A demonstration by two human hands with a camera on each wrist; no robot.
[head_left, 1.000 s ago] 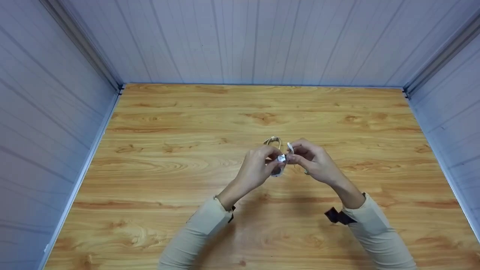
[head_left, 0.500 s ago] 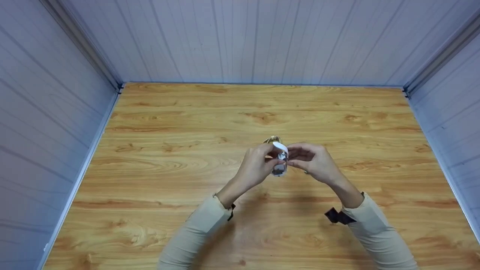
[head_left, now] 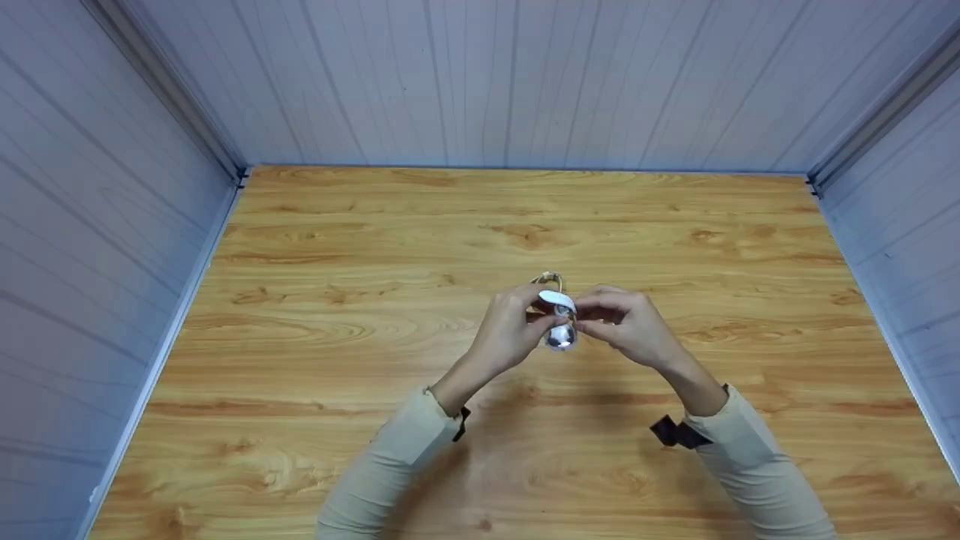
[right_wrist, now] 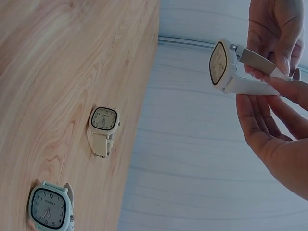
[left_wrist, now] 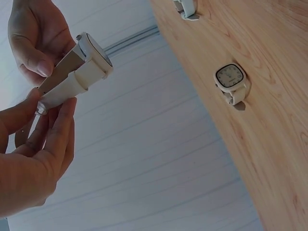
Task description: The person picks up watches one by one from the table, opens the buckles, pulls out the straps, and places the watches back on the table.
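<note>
White watch, dial markings illegible

The head camera looks from above, forward and down, over the wooden table to the back wall, and is the farthest from the work. The left wrist camera is close to the left hand, the right wrist camera close to the right hand; both show the table tilted, so their exact facing is perhaps uncertain. All three views share both hands and the held watch.
</note>
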